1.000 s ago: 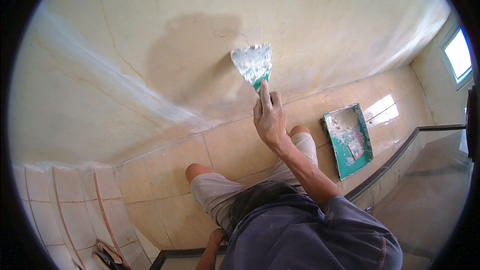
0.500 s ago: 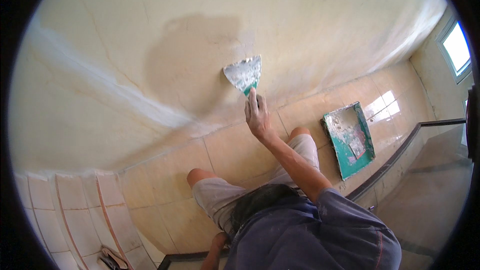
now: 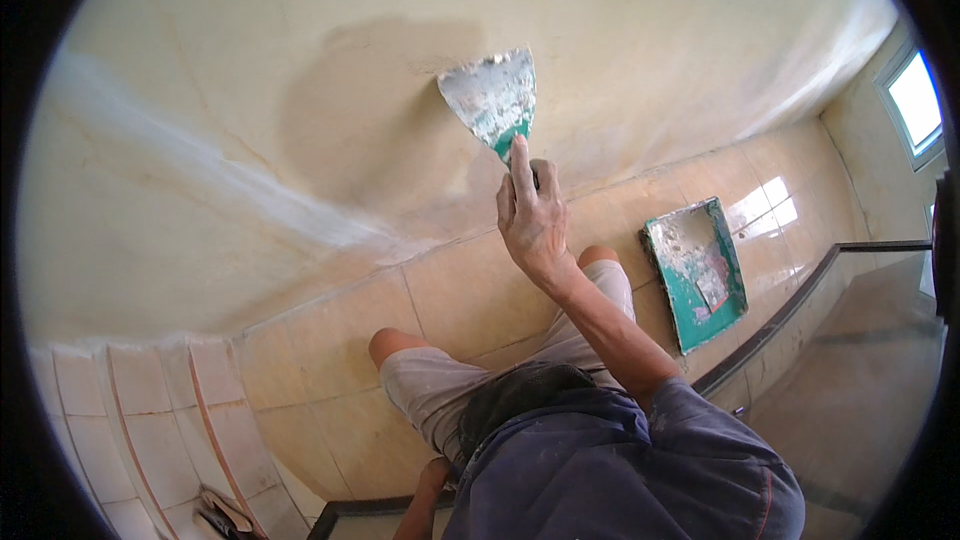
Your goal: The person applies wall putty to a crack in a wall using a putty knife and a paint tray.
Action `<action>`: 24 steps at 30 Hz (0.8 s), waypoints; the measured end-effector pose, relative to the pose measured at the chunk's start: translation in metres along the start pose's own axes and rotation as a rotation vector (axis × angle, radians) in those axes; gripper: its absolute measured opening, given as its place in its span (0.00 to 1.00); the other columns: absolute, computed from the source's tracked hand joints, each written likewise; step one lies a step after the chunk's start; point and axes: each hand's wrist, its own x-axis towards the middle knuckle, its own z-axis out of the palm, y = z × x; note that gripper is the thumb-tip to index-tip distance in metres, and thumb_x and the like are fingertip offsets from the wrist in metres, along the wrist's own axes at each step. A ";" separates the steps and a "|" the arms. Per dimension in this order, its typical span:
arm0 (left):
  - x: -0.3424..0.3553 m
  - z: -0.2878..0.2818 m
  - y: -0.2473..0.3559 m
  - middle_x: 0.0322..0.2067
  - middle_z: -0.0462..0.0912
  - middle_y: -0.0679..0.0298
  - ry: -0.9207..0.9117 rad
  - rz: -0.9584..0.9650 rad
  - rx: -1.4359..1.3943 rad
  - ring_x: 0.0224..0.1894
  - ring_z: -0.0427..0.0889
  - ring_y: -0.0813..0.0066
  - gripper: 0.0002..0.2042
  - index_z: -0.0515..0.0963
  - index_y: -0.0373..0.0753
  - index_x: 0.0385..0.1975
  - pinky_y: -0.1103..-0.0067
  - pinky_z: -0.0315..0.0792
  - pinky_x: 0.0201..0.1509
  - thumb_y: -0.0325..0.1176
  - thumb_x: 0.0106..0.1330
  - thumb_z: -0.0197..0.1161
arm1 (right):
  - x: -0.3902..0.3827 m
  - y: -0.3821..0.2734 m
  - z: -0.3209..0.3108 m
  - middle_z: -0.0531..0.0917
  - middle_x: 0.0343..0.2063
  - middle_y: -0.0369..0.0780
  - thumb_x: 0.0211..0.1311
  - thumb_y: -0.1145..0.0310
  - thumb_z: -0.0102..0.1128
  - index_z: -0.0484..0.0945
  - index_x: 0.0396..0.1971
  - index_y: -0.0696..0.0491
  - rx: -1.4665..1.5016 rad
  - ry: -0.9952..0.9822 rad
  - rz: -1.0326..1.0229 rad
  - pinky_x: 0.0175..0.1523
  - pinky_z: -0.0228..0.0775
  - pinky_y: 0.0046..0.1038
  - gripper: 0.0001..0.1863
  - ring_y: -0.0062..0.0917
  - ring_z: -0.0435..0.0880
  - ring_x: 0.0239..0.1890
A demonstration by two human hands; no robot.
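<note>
My right hand [image 3: 533,218] is wrapped round the green handle of a putty knife [image 3: 492,95], with one finger stretched along it. The wide blade, smeared with white and grey filler, points up at the plastered wall [image 3: 620,60]; whether its edge touches the surface I cannot tell. My left hand [image 3: 433,477] hangs low beside my left thigh, its fingers mostly hidden. To the right, on the floor, lies a green tray [image 3: 690,315] crusted with filler. A small flat scraper blade [image 3: 712,288] rests in it.
Beige tiles cover the floor [image 3: 340,350]. Tiled steps [image 3: 150,420] stand at the lower left, with dark shoes [image 3: 222,515] on them. A dark-framed glass panel [image 3: 850,340] lies along the right. At the upper right is a small bright window [image 3: 915,105].
My right hand and the putty knife have moved up and slightly right, and the blade appears larger. My left hand stays by my thigh; the tray has not moved.
</note>
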 end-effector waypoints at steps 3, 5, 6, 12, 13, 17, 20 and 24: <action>0.007 0.010 -0.009 0.31 0.78 0.52 0.079 0.111 0.076 0.35 0.77 0.59 0.12 0.76 0.34 0.28 0.72 0.69 0.37 0.34 0.49 0.51 | -0.028 0.018 0.011 0.70 0.28 0.44 0.52 0.75 0.51 0.60 0.55 0.55 -0.067 -0.093 0.038 0.27 0.67 0.33 0.27 0.34 0.73 0.26; 0.004 0.006 -0.006 0.31 0.78 0.52 0.103 0.143 0.124 0.35 0.77 0.59 0.11 0.76 0.34 0.28 0.72 0.69 0.36 0.33 0.49 0.51 | -0.044 0.023 0.012 0.70 0.28 0.44 0.52 0.74 0.51 0.60 0.55 0.55 -0.057 -0.136 0.076 0.26 0.68 0.33 0.27 0.34 0.73 0.26; 0.003 0.004 -0.004 0.30 0.78 0.53 0.083 0.121 0.137 0.34 0.77 0.59 0.11 0.76 0.34 0.28 0.72 0.69 0.36 0.33 0.50 0.51 | -0.051 0.025 0.011 0.70 0.29 0.44 0.52 0.74 0.52 0.61 0.55 0.55 -0.024 -0.138 0.095 0.27 0.68 0.32 0.27 0.34 0.73 0.27; -0.012 -0.010 0.007 0.30 0.78 0.54 -0.022 0.083 -0.057 0.32 0.76 0.59 0.11 0.75 0.35 0.29 0.72 0.68 0.35 0.33 0.51 0.51 | -0.026 0.021 0.018 0.71 0.31 0.44 0.49 0.78 0.54 0.61 0.54 0.58 0.107 0.112 -0.074 0.29 0.68 0.28 0.28 0.31 0.73 0.29; -0.012 -0.013 0.008 0.30 0.78 0.54 -0.029 0.072 -0.063 0.32 0.76 0.59 0.11 0.75 0.35 0.29 0.72 0.68 0.35 0.33 0.51 0.51 | -0.016 0.020 0.024 0.71 0.31 0.44 0.49 0.79 0.54 0.60 0.55 0.59 0.123 0.155 -0.107 0.30 0.67 0.28 0.29 0.31 0.73 0.30; -0.013 -0.017 0.015 0.29 0.78 0.54 -0.070 0.048 -0.034 0.31 0.76 0.60 0.10 0.75 0.35 0.27 0.72 0.68 0.34 0.33 0.50 0.52 | 0.000 0.031 0.051 0.70 0.31 0.45 0.50 0.79 0.54 0.59 0.55 0.58 0.056 0.157 -0.128 0.30 0.68 0.30 0.29 0.33 0.73 0.29; -0.013 -0.019 0.016 0.28 0.78 0.54 -0.092 0.041 -0.025 0.31 0.76 0.60 0.10 0.76 0.34 0.26 0.72 0.68 0.33 0.33 0.49 0.53 | -0.033 0.041 0.052 0.70 0.29 0.45 0.49 0.79 0.55 0.60 0.54 0.58 0.055 0.025 -0.074 0.30 0.68 0.31 0.29 0.34 0.72 0.28; -0.015 -0.020 0.016 0.27 0.78 0.54 -0.133 0.043 -0.008 0.30 0.76 0.61 0.10 0.76 0.34 0.24 0.72 0.67 0.32 0.33 0.48 0.54 | -0.058 0.032 0.025 0.71 0.29 0.45 0.49 0.79 0.54 0.61 0.54 0.59 0.098 -0.025 -0.025 0.30 0.67 0.29 0.28 0.32 0.72 0.27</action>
